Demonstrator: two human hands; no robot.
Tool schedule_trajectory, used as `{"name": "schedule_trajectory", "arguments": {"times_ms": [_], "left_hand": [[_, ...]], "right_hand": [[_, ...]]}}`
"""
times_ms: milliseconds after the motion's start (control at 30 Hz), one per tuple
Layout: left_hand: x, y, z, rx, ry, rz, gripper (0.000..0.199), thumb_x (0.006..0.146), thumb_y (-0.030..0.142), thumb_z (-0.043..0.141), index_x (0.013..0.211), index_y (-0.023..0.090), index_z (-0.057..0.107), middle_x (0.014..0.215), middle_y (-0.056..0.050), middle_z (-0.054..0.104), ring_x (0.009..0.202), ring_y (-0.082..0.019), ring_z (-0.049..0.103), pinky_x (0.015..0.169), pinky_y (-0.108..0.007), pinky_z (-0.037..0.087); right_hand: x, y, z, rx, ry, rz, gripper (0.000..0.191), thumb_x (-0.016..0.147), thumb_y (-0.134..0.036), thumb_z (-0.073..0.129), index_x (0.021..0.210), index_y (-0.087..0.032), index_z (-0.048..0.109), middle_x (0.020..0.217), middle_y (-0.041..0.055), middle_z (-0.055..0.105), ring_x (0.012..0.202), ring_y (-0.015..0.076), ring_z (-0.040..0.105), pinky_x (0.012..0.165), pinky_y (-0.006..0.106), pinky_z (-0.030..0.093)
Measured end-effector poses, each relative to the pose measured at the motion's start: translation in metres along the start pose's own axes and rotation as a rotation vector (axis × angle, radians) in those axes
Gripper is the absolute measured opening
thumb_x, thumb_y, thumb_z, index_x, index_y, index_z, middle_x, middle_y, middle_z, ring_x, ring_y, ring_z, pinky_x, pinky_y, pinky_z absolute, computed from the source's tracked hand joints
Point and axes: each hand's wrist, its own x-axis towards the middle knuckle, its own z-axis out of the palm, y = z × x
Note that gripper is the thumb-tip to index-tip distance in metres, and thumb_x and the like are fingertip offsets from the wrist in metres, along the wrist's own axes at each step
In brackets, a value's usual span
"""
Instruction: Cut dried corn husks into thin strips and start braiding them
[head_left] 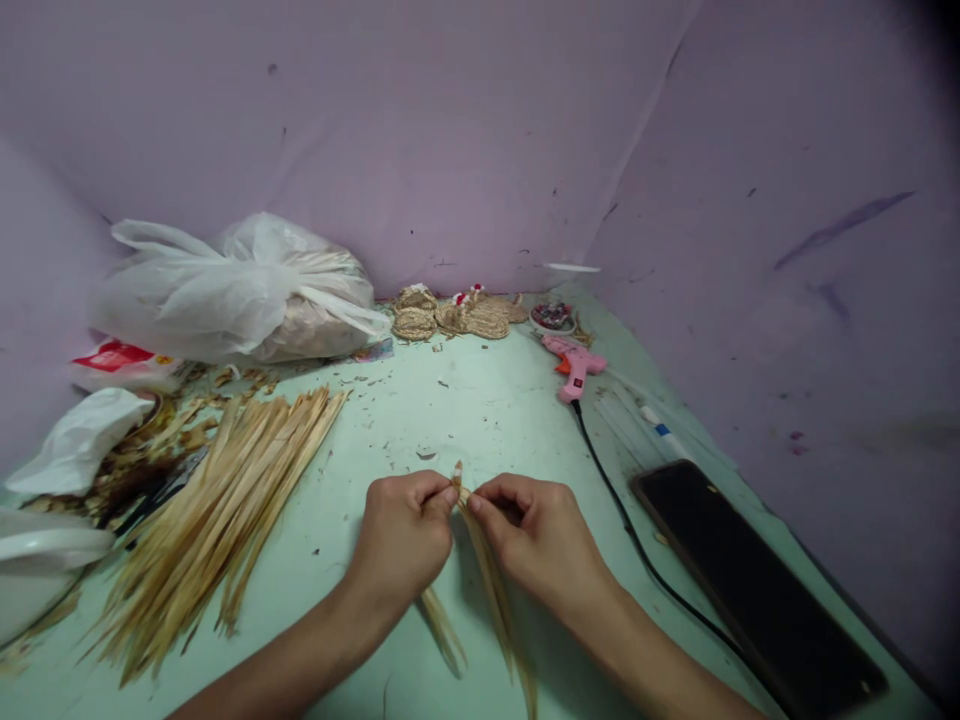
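Note:
Near the middle of the green tabletop, my left hand point(409, 525) pinches the top end of some dried fibre strips point(491, 585) between thumb and fingers. Close beside it, my right hand point(544, 530) pinches the same strips just below that end. A short tip of the bundle pokes up above the fingertips. The loose ends hang down toward me, some under my left hand and some between my wrists. To the left lies a big pile of straw-coloured dried strips point(232, 500).
A pink glue gun point(576, 365) with a black cord rests on the right, beyond a black phone-like slab point(757, 580). Small woven slippers point(480, 318) and a dish of beads point(553, 318) stand by the wall. A white plastic bag point(240, 290) sits at back left.

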Motion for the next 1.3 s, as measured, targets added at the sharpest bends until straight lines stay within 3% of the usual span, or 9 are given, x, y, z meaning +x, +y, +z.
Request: {"name": "schedule_trajectory", "arguments": {"times_ms": [100,333,467,567,700,800,967,1133,1300], "left_hand": [[0.003,0.0,0.002,-0.11,0.028,-0.078,0.022,0.068,0.025,0.05,0.049,0.016,0.055,0.044,0.004,0.042,0.047,-0.011,0.038,0.047,-0.022,0.029],[0.006,0.0,0.008,-0.446,0.029,-0.303,0.013,0.058,0.023,0.056,0.048,0.014,0.057,0.045,0.001,0.054,0.045,-0.01,0.045,0.047,-0.022,0.034],[0.007,0.002,0.009,-0.549,0.019,-0.429,0.015,0.058,0.021,0.053,0.045,0.015,0.051,0.039,0.003,0.049,0.034,-0.006,0.035,0.038,-0.019,0.027],[0.009,0.002,0.007,-0.552,-0.012,-0.418,0.018,0.059,0.022,0.052,0.044,0.016,0.045,0.036,0.007,0.04,0.03,-0.002,0.022,0.034,-0.018,0.016],[0.008,0.001,0.006,-0.548,-0.11,-0.365,0.02,0.061,0.025,0.053,0.045,0.018,0.044,0.035,0.007,0.036,0.03,-0.004,0.024,0.035,-0.019,0.016],[0.003,0.001,0.009,-0.516,-0.159,-0.312,0.022,0.063,0.028,0.053,0.046,0.018,0.044,0.036,0.007,0.036,0.033,-0.005,0.026,0.037,-0.02,0.018],[-0.002,-0.001,0.007,-0.344,-0.268,-0.098,0.027,0.071,0.028,0.049,0.047,0.017,0.044,0.042,0.006,0.036,0.041,-0.007,0.028,0.042,-0.021,0.022],[-0.009,0.0,-0.006,-0.213,-0.419,0.239,0.029,0.077,0.027,0.046,0.05,0.017,0.043,0.046,0.006,0.031,0.044,-0.007,0.027,0.044,-0.022,0.022],[-0.007,-0.001,0.001,-0.418,-0.256,0.073,0.031,0.075,0.032,0.05,0.049,0.018,0.04,0.045,0.005,0.035,0.044,-0.007,0.03,0.044,-0.021,0.026]], "right_hand": [[-0.009,-0.003,0.003,-0.099,0.014,-0.107,0.022,0.08,-0.024,0.051,0.067,-0.016,0.068,0.058,0.0052,0.063,0.051,0.0138,0.052,0.048,0.025,0.035],[-0.029,0.005,0.028,-0.668,0.039,-0.641,0.03,0.071,-0.004,0.043,0.091,-0.004,0.066,0.067,0.0151,0.066,0.049,0.019,0.054,0.042,0.028,0.03],[-0.029,0.001,0.025,-0.736,-0.12,-0.722,0.032,0.065,-0.003,0.049,0.092,-0.003,0.066,0.068,0.016,0.067,0.051,0.0216,0.055,0.041,0.03,0.03],[-0.022,-0.004,0.009,-0.513,-0.213,-0.596,0.017,0.067,-0.011,0.054,0.075,-0.013,0.068,0.061,0.0093,0.065,0.05,0.0194,0.054,0.046,0.029,0.034],[-0.002,-0.005,-0.01,0.005,0.119,-0.139,0.017,0.077,-0.028,0.054,0.077,-0.02,0.069,0.07,0.0051,0.067,0.061,0.0162,0.057,0.058,0.028,0.04],[0.011,-0.003,-0.01,0.294,0.06,0.126,0.025,0.07,-0.038,0.061,0.07,-0.015,0.069,0.056,0.0026,0.06,0.051,0.013,0.048,0.051,0.027,0.035],[0.014,0.0,-0.003,0.522,-0.053,0.272,0.026,0.061,-0.037,0.065,0.051,-0.015,0.057,0.042,-0.0038,0.043,0.042,0.0076,0.034,0.044,0.024,0.027],[0.01,-0.001,-0.006,0.875,-0.398,0.458,0.03,0.053,-0.036,0.069,0.046,-0.017,0.047,0.042,-0.0075,0.033,0.041,0.0049,0.026,0.042,0.021,0.025],[0.008,-0.007,-0.004,0.969,-0.335,0.359,0.032,0.063,-0.043,0.07,0.058,-0.015,0.053,0.05,-0.0048,0.044,0.046,0.0064,0.038,0.048,0.02,0.033]]}}
